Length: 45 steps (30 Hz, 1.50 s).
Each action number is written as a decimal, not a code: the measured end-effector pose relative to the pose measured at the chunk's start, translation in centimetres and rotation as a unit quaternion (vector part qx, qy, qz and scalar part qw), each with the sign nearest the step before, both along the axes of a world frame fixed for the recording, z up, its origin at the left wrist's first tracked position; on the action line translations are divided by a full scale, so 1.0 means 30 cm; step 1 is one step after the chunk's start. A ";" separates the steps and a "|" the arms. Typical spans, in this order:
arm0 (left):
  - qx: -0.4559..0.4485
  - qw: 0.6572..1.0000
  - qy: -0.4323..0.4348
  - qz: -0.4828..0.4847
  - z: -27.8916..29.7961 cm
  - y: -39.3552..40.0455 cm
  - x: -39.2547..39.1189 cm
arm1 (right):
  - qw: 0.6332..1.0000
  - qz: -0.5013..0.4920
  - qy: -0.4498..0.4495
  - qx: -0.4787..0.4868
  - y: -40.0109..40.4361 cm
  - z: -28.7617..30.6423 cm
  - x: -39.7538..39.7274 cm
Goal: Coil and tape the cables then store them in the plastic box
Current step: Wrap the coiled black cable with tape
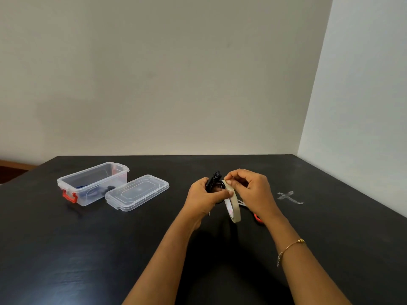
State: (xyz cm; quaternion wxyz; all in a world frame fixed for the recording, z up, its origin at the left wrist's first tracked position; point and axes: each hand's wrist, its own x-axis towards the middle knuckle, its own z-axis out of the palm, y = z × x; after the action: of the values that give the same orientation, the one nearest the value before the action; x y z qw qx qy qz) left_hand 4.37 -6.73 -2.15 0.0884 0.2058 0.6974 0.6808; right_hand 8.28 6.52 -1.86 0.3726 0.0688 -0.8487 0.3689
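Even, soft indoor lighting, right-hand wall (363,84) brighter than back wall (165,73), faint sheen on black table (66,249), dim shadow beneath forearms, mild wide-angle bowing, slight overall softness.

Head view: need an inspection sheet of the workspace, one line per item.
Surface: black table, matte, bare in front.
Job's things: clear plastic box open, red latch, something dark and blue inside; its lid lies beside it, touching; tape roll hangs at the hands.
Clutter: crossed tape scraps stuck on the table to the right; an orange-handled tool, mostly hidden under the right wrist.
Grips: left hand holds the black cable coil; right hand pinches the tape end at the coil.
Cables: one black coil in hand; none loose on the table.
Surroundings: plain pale walls, corner at right.
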 end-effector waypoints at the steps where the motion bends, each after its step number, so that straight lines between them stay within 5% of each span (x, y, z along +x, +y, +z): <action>1: -0.015 1.000 -0.002 -0.005 0.004 -0.003 -0.002 | 1.000 -0.005 0.002 -0.005 0.004 0.002 0.001; 6: -0.149 0.985 0.047 -0.068 0.002 -0.012 0.000 | 0.989 -0.072 0.036 -0.126 0.038 0.012 0.004; 14: -0.176 0.961 0.016 -0.210 0.012 -0.048 -0.005 | 0.965 -0.117 0.088 -0.218 0.040 0.017 -0.003; 18: -0.120 0.975 -0.003 -0.187 -0.005 -0.042 0.001 | 0.949 -0.118 0.101 -0.276 0.069 0.043 0.020; 23: -0.027 0.991 -0.079 -0.108 -0.009 -0.031 -0.012 | 0.974 -0.156 0.148 -0.076 0.041 0.029 0.009; 26: 0.013 0.994 -0.102 -0.033 -0.012 -0.028 -0.026 | 0.969 -0.188 0.142 -0.076 0.055 0.030 0.007; 33: 0.282 0.939 -0.179 -0.080 0.056 -0.044 -0.012 | 0.965 -0.207 0.161 -0.032 0.017 0.047 0.019; 45: 0.228 0.933 -0.198 -0.194 0.088 0.019 0.097 | 0.969 -0.082 0.027 -0.231 -0.025 0.085 0.040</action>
State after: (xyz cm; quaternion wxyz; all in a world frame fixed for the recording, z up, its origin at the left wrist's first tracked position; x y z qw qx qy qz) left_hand 7.26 -6.17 0.51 0.3060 0.2123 0.4385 0.8179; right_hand 9.49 5.78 0.69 0.4298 -0.0793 -0.7329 0.5214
